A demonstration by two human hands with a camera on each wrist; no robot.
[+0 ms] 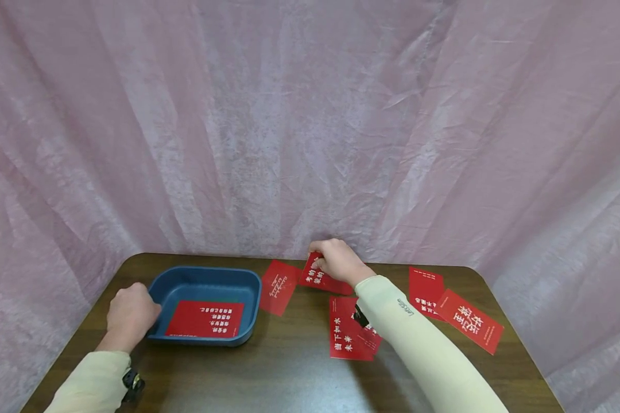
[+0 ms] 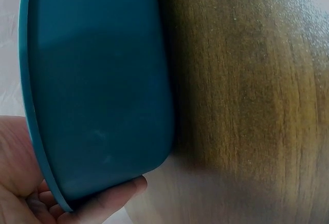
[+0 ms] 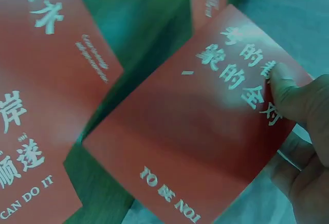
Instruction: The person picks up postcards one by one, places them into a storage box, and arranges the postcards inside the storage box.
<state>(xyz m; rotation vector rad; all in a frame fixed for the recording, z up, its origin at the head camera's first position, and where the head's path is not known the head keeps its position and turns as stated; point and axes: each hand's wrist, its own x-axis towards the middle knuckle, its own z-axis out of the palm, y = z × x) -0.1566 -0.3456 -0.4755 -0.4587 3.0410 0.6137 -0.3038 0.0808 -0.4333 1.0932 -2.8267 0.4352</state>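
At the table's left, my left hand (image 1: 132, 312) grips the left side of a blue plastic tray (image 1: 254, 312). The left wrist view has a finger (image 2: 110, 198) along the tray's outer wall, with the palm behind the rim. One red card (image 1: 206, 318) with white writing lies inside the tray. Near the back edge, my right hand (image 1: 337, 261) pinches another red card (image 3: 169, 111) by one edge. Its thumb (image 3: 288, 93) presses on the printed face, and the other fingers are behind the card. "TO BE NO.1" is printed near the opposite edge.
Between tray and right hand lies a red card (image 1: 279, 287). Overlapping red cards (image 1: 346, 338) sit under the right forearm. Two more, one upright (image 1: 425, 289) and one slanted (image 1: 472, 321), overlap at the right. A pink curtain (image 1: 310, 126) hangs behind the brown table (image 1: 268, 378).
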